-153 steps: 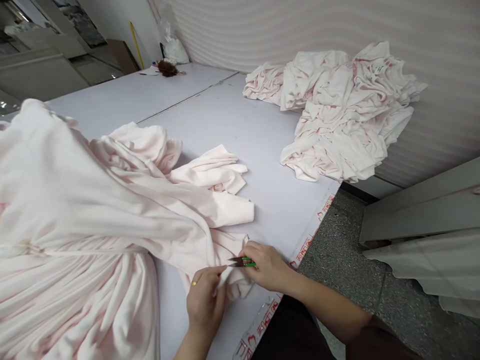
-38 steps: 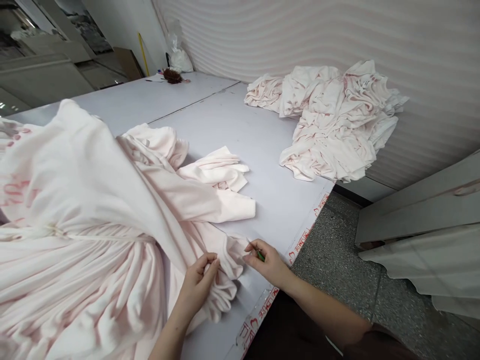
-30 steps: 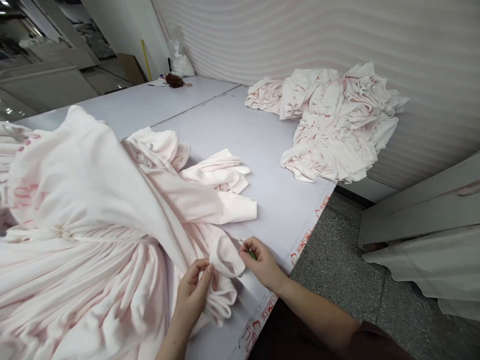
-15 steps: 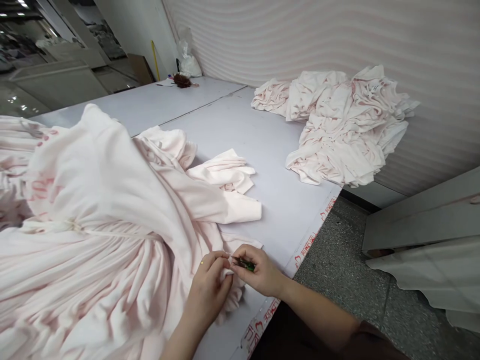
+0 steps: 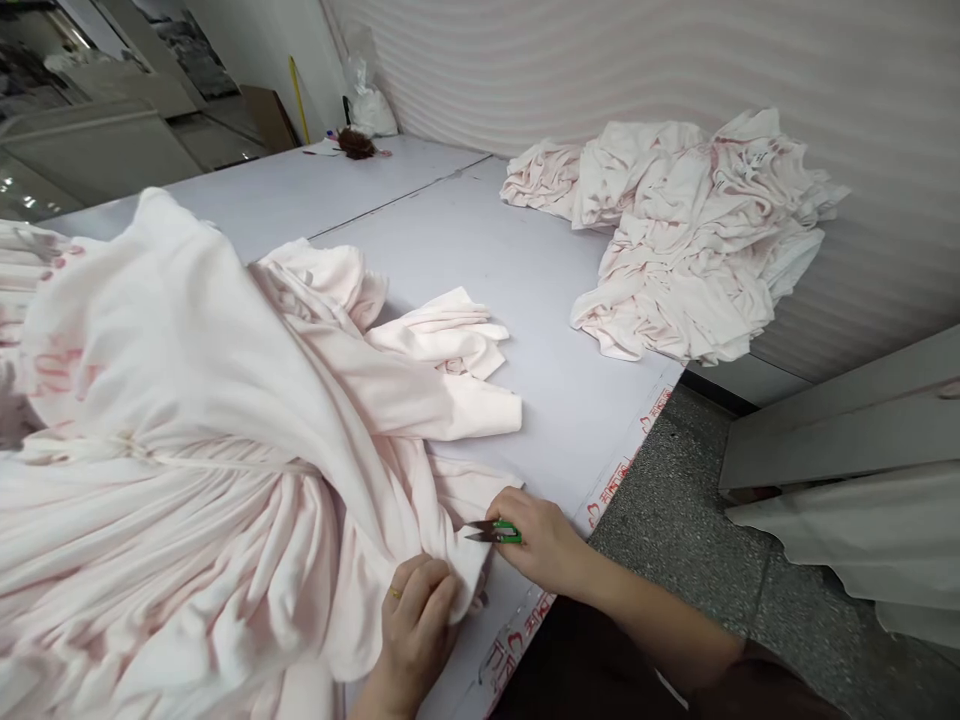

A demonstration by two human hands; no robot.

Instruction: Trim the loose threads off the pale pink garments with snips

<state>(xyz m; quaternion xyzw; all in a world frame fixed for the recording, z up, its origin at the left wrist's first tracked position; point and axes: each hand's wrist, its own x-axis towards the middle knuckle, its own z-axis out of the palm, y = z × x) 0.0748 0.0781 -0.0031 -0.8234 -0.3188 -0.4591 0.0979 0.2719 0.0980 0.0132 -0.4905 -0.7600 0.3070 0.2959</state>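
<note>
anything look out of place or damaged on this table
No damage or spill stands out. The one oddity is the dark brown clump at the far end of the table, unlike the pale garments; it's too small to identify. The snips are in the right hand.

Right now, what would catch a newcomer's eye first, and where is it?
The eye falls first on the green-handled snips in the right hand, pointing toward the pale pink cloth in the left hand. Then comes the crumpled heap of pale garments at the far right of the table.
</note>
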